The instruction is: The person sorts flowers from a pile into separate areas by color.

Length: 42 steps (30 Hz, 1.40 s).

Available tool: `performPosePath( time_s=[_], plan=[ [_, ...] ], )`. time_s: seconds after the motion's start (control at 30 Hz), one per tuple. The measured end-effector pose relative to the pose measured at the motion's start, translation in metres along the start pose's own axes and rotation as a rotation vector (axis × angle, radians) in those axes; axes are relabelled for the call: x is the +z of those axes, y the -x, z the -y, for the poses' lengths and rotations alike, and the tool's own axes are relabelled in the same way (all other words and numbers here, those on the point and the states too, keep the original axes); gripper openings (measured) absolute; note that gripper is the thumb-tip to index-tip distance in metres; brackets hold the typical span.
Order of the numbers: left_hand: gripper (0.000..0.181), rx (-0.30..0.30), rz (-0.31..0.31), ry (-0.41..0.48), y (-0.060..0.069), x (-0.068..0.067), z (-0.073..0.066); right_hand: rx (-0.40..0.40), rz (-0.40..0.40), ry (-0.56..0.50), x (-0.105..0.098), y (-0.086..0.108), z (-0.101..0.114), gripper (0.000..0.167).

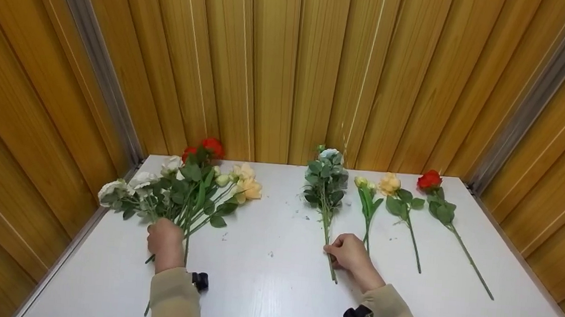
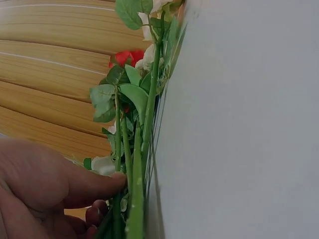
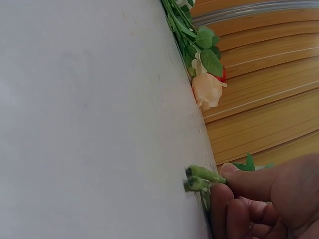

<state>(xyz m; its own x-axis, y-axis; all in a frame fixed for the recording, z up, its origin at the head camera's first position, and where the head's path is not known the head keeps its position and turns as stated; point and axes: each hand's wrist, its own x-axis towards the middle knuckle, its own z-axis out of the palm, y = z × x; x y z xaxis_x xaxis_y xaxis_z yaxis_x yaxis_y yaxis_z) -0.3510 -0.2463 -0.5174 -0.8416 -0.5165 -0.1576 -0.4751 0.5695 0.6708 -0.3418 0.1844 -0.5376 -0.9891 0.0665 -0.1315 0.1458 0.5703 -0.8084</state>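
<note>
On the left of the white table lies a bunch of artificial flowers [image 1: 192,186], with red, white and peach blooms on green stems. My left hand [image 1: 165,240] grips stems at its lower left; in the left wrist view the thumb [image 2: 94,188] presses against green stems [image 2: 134,199]. Right of the middle, pale blue-white flowers [image 1: 329,175] with dense leaves lie with their blooms toward the back wall. Low on their stems [image 1: 327,222], my right hand [image 1: 353,255] pinches between thumb and fingers. The cut stem ends [image 3: 199,178] poke out past the fingertips in the right wrist view.
Right of my right hand lie single stems in a row: a yellow-green bud stem [image 1: 369,200], a peach rose [image 1: 390,184] and a red rose [image 1: 430,181]. Wood-look panels [image 1: 289,68] stand behind the white table [image 1: 262,288]. Small scraps dot its surface.
</note>
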Motion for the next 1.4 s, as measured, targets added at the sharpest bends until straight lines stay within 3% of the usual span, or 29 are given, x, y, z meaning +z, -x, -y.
performPosePath(
  time_s=[0.17, 0.43, 0.63, 0.7, 0.83, 1.4],
  plan=[
    [0.026, 0.000, 0.030, 0.028, 0.000, -0.006, -0.003, 0.003, 0.002, -0.006, 0.000, 0.000, 0.001, 0.027],
    [0.020, 0.031, -0.014, 0.057, 0.005, -0.013, -0.009, -0.032, 0.002, 0.103, -0.001, 0.004, 0.005, 0.022],
    [0.035, 0.070, -0.066, 0.058, 0.006, -0.016, -0.012, -0.109, -0.036, 0.199, -0.003, 0.007, 0.010, 0.025],
    [0.032, 0.087, -0.077, 0.070, 0.007, -0.017, -0.014, -0.106, -0.032, 0.214, -0.004, 0.007, 0.010, 0.026],
    [0.020, 0.106, -0.044, 0.090, 0.010, -0.018, -0.016, -0.074, -0.017, 0.216, -0.005, 0.006, 0.006, 0.028],
    [0.027, 0.143, -0.012, 0.103, 0.019, -0.025, -0.026, -0.058, -0.022, 0.201, -0.006, 0.007, 0.004, 0.030]
  ],
)
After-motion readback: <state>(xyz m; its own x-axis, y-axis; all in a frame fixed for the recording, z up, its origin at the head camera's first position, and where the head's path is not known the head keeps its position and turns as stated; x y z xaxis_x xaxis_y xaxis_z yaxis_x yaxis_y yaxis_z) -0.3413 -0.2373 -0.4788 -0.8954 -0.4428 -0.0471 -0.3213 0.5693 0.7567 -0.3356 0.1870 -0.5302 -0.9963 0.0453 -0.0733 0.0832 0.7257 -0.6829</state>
